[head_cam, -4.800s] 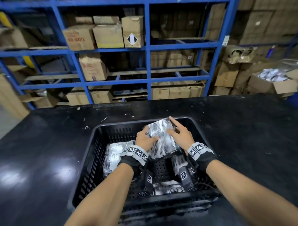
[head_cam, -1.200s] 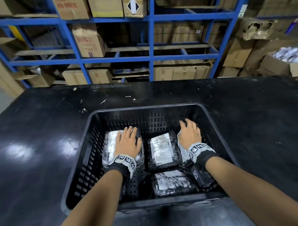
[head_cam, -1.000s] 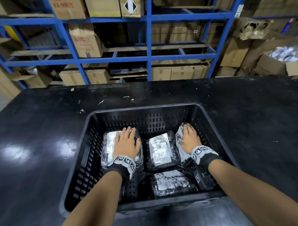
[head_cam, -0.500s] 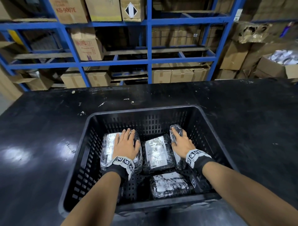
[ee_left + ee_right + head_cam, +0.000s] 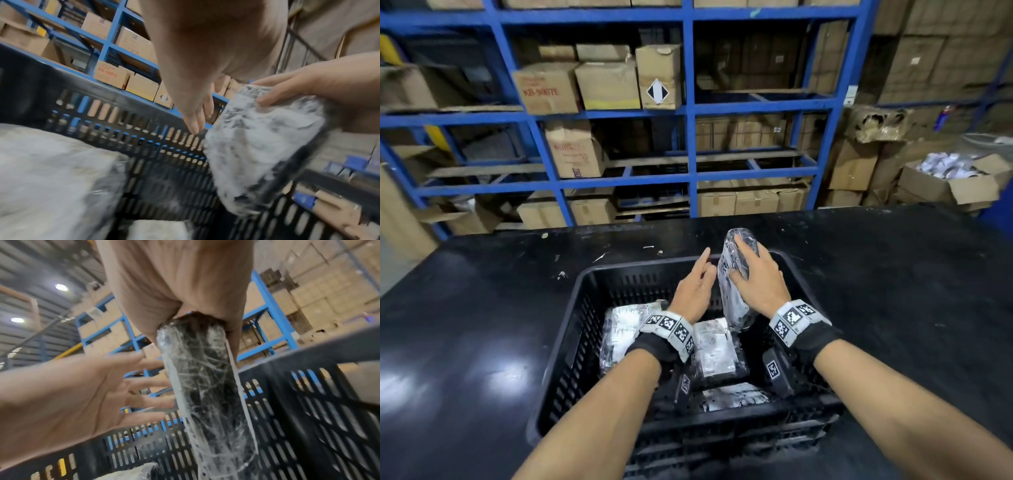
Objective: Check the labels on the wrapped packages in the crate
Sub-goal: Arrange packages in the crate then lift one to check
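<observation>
A black slotted crate (image 5: 585, 308) stands on the black table (image 5: 482, 308). My right hand (image 5: 753, 277) grips a plastic-wrapped package (image 5: 732, 274), lifted on edge above the crate's right side; the same package (image 5: 257, 146) (image 5: 205, 394) shows in both wrist views. My left hand (image 5: 693, 287) is open with straight fingers, just left of that package (image 5: 86, 394); I cannot tell whether it touches. Three more wrapped packages lie in the crate: one at the left (image 5: 619, 325), one with a white label in the middle (image 5: 714, 346), one at the front (image 5: 732, 399).
Blue shelving (image 5: 690, 137) stacked with cardboard boxes stands behind the table. An open box of wrapped items (image 5: 955, 178) sits on the floor at the far right. The table top spreads wide on both sides of the crate.
My right hand has raised the right-hand package out of the crate and stood it on edge. My left hand has left the left package and moved up beside the lifted one.
</observation>
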